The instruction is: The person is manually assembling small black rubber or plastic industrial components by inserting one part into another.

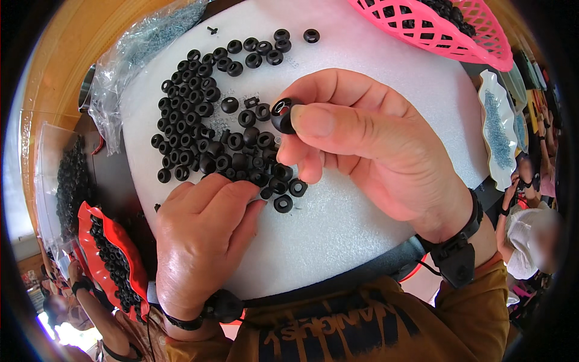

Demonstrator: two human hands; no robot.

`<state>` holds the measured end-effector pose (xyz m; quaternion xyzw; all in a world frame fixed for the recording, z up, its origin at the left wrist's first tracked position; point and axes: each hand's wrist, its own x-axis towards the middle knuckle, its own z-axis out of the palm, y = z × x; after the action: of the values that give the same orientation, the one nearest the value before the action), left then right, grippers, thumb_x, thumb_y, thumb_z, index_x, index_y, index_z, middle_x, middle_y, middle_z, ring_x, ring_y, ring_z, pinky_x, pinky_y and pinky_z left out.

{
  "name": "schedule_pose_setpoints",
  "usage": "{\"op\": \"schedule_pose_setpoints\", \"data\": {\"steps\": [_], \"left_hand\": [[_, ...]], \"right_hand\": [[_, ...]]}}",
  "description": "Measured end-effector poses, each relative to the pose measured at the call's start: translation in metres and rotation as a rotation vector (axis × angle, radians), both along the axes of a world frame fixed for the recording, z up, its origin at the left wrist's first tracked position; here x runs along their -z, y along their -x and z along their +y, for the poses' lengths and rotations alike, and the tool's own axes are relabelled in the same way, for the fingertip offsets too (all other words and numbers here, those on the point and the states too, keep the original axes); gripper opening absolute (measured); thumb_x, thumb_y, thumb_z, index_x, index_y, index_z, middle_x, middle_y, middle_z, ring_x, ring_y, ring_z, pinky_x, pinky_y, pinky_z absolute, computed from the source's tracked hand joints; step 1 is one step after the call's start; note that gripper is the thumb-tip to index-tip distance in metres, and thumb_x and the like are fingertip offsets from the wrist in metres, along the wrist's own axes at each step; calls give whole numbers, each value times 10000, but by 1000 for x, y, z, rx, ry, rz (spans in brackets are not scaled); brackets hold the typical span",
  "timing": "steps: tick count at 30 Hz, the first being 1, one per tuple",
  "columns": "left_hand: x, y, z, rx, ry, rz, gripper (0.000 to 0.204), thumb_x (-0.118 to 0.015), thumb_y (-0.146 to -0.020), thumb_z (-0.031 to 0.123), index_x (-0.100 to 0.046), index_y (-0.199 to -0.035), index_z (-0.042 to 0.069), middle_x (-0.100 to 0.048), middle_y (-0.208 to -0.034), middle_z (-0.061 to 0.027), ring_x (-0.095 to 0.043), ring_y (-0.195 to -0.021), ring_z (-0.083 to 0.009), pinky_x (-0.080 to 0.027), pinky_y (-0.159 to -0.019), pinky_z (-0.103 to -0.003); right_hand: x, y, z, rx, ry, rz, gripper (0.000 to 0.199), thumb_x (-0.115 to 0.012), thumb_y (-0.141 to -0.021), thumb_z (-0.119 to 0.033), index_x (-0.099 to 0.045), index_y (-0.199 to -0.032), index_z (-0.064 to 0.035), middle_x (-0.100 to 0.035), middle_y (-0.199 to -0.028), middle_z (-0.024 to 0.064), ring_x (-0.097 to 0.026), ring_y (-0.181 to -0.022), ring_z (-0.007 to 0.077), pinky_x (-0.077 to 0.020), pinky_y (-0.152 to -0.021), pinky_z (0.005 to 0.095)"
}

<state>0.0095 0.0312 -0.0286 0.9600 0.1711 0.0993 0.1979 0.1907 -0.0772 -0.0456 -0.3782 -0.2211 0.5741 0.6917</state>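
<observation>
Between the thumb and index finger of my right hand (368, 145) is a round black piece (281, 116) with an opening on top, its inside showing a bit of red. The other right fingers curl below it. My left hand (205, 232) rests on the white foam sheet (362, 241), fingers bent and closed at the near edge of a pile of black rings (193, 90). Whatever its fingertips pinch, if anything, is hidden. Smaller black parts (258, 163) lie mixed in with the rings close to the left fingertips.
A pink lattice basket (497, 42) of black pieces stands far right. Beyond my right wrist sits a white scalloped dish (487, 90) of tiny bluish bits. A red dish (136, 265) of black parts and a clear plastic bag (111, 90) are on the left. Other people work at both sides.
</observation>
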Motion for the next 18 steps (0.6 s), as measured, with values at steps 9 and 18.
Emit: {"op": "schedule_pose_setpoints", "data": {"steps": [9, 18], "left_hand": [[4, -6, -4, 100, -147, -11, 199, -726, -688, 76, -628, -861, 73, -552, -746, -45, -538, -603, -249, -414, -549, -359], [0, -1, -9, -100, 338, -256, 269, -700, -688, -74, -628, -927, 24, -632, -908, -104, -588, -647, -162, -466, -538, -262]], "right_hand": [[-3, 3, 0, -33, 29, -2, 276, -628, -895, -179, -591, -1110, -10, -676, -874, 90, -625, -720, 122, -506, -694, 243], [-5, 5, -2, -61, -11, -12, 273, -635, -893, -172, -591, -1110, -11, -675, -866, 82, -642, -758, 124, -510, -700, 245]]}}
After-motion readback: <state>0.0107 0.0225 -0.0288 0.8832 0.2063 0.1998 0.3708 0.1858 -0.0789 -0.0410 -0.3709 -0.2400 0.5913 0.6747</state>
